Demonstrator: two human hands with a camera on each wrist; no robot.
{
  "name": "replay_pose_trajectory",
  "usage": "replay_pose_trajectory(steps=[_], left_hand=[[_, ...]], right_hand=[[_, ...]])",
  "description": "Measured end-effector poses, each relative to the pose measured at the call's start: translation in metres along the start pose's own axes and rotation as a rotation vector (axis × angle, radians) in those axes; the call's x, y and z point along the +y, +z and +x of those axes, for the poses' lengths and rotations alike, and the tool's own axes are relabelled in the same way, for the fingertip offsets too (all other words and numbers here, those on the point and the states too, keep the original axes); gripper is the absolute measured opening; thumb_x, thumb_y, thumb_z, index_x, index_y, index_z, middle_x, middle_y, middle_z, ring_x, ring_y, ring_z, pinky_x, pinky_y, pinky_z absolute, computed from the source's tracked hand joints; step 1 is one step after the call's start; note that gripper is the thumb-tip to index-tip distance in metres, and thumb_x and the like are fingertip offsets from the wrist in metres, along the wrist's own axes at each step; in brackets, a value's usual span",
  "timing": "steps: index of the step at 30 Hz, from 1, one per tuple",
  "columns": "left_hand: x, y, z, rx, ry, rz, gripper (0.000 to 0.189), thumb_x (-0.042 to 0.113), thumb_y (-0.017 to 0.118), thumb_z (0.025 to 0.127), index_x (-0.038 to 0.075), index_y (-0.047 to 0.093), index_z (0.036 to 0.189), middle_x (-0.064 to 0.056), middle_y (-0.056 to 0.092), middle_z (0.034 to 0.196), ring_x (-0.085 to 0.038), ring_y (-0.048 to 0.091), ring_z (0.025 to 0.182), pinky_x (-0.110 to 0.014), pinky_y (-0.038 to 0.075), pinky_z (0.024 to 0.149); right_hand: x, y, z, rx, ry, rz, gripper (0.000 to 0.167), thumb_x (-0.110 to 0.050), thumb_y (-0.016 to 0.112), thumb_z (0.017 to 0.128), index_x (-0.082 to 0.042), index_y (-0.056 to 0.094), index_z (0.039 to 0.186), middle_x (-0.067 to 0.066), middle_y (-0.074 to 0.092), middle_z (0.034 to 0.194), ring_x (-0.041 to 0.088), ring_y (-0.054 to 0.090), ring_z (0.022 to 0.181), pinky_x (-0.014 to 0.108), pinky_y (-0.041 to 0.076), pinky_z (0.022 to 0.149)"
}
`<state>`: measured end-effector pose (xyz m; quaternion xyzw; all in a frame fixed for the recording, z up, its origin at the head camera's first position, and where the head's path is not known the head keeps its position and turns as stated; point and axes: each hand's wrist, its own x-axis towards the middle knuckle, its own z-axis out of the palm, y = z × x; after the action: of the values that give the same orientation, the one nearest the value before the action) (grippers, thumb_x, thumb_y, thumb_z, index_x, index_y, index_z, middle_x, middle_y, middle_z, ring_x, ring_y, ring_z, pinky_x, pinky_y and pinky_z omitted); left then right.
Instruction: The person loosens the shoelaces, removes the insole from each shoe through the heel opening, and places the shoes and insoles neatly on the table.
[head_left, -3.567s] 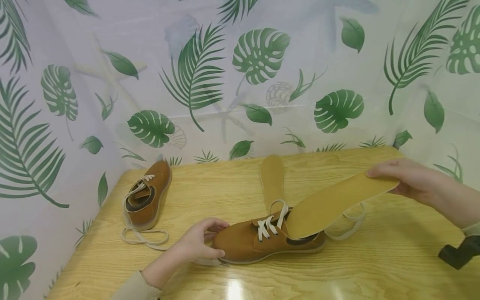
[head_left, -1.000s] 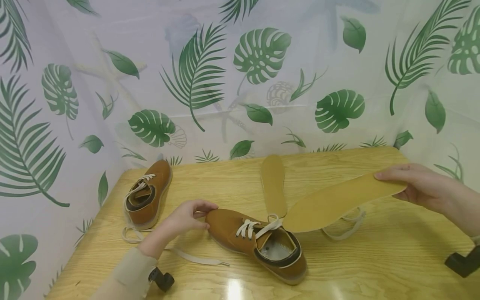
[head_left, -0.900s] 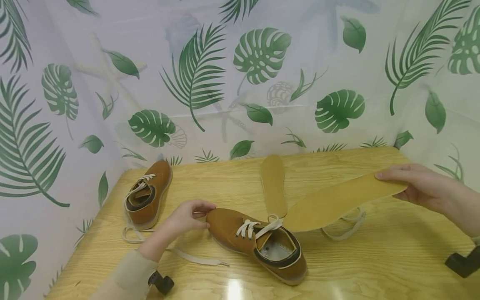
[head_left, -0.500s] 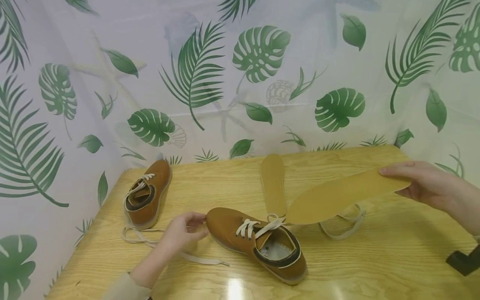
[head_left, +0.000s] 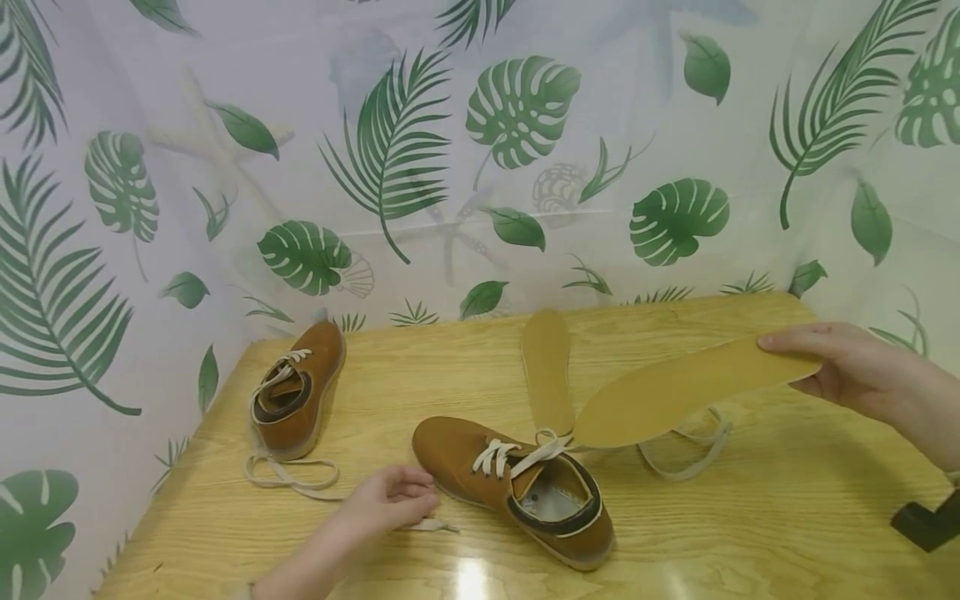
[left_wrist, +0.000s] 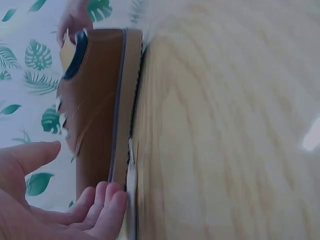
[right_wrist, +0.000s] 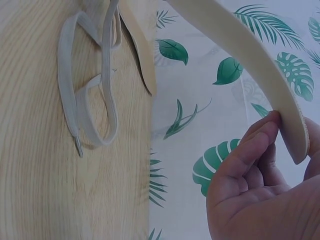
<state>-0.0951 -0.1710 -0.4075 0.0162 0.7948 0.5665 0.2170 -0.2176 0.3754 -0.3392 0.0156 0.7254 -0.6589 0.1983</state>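
A brown shoe (head_left: 517, 492) with white laces stands mid-table, its toe to the left and its opening facing me. My left hand (head_left: 393, 498) lies low by its toe, beside a loose lace end (head_left: 431, 525). In the left wrist view the fingers (left_wrist: 102, 207) are loosely bent and apart from the thumb, close to the sole; whether they touch it I cannot tell. My right hand (head_left: 847, 367) pinches the end of a tan insole (head_left: 667, 396). The insole's wide end hangs in the air, behind the shoe's opening. The right wrist view shows its pale underside (right_wrist: 260, 60).
Another insole (head_left: 547, 367) lies flat behind the shoe. At the left of the wooden table (head_left: 750, 533) stands the second brown shoe (head_left: 300, 396), its lace (head_left: 292, 479) trailing. A loose lace loop (head_left: 701, 454) lies to the right. Leaf-print cloth (head_left: 480, 167) encloses the back and sides.
The shoe has turned, its heel coming toward me, and the insole has come away from its opening. My left hand has let go of the toe and moved down toward the lace end.
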Motion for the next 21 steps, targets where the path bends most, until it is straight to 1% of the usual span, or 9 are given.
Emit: replay_pose_trajectory(steps=[3, 6, 9, 12, 18, 21], left_hand=[[0.003, 0.012, 0.000, -0.073, -0.017, -0.064, 0.047, 0.019, 0.068, 0.103, -0.014, 0.056, 0.134, -0.017, 0.070, 0.118, -0.014, 0.068, 0.097, -0.031, 0.064, 0.094], [0.007, 0.023, 0.002, -0.128, -0.041, -0.099, 0.042, 0.019, 0.067, 0.104, -0.014, 0.059, 0.130, -0.017, 0.073, 0.116, -0.014, 0.069, 0.093, -0.030, 0.065, 0.092], [0.012, 0.032, 0.005, -0.157, -0.053, -0.087, 0.039, 0.020, 0.066, 0.105, -0.013, 0.062, 0.125, -0.017, 0.075, 0.114, -0.014, 0.072, 0.091, -0.032, 0.066, 0.090], [0.018, 0.039, 0.009, -0.183, -0.067, -0.056, 0.037, 0.023, 0.065, 0.106, -0.012, 0.066, 0.120, -0.016, 0.077, 0.109, -0.013, 0.074, 0.088, -0.032, 0.067, 0.087], [0.028, 0.050, 0.016, -0.213, -0.133, -0.021, 0.044, 0.034, 0.063, 0.107, -0.009, 0.073, 0.112, -0.013, 0.081, 0.097, -0.011, 0.075, 0.079, -0.033, 0.068, 0.081], [0.029, 0.055, 0.017, -0.217, -0.182, -0.044, 0.048, 0.039, 0.062, 0.107, -0.008, 0.073, 0.110, -0.011, 0.081, 0.094, -0.010, 0.074, 0.075, -0.032, 0.068, 0.079]], right_hand=[[0.000, 0.000, 0.001, 0.004, 0.008, -0.012, 0.037, -0.013, 0.056, 0.110, -0.028, 0.084, 0.092, -0.019, 0.069, 0.098, -0.001, 0.068, 0.083, 0.020, 0.062, 0.062], [0.000, 0.001, 0.002, 0.008, 0.010, -0.008, 0.036, -0.014, 0.057, 0.110, -0.028, 0.084, 0.091, -0.018, 0.069, 0.096, 0.000, 0.069, 0.081, 0.021, 0.062, 0.063], [0.000, 0.002, 0.002, 0.015, 0.009, 0.021, 0.035, -0.014, 0.058, 0.110, -0.027, 0.085, 0.091, -0.017, 0.070, 0.096, 0.000, 0.069, 0.081, 0.020, 0.062, 0.063], [-0.002, 0.003, 0.001, 0.027, 0.005, 0.058, 0.037, -0.012, 0.057, 0.110, -0.027, 0.085, 0.091, -0.017, 0.070, 0.095, -0.001, 0.067, 0.082, 0.020, 0.060, 0.063], [-0.001, 0.005, 0.002, 0.035, -0.014, 0.150, 0.036, -0.010, 0.058, 0.109, -0.024, 0.086, 0.091, -0.017, 0.069, 0.095, 0.000, 0.062, 0.083, 0.019, 0.059, 0.064], [0.001, 0.005, 0.004, 0.021, -0.032, 0.199, 0.037, -0.007, 0.057, 0.109, -0.022, 0.087, 0.093, -0.016, 0.070, 0.096, 0.001, 0.061, 0.086, 0.019, 0.058, 0.065]])
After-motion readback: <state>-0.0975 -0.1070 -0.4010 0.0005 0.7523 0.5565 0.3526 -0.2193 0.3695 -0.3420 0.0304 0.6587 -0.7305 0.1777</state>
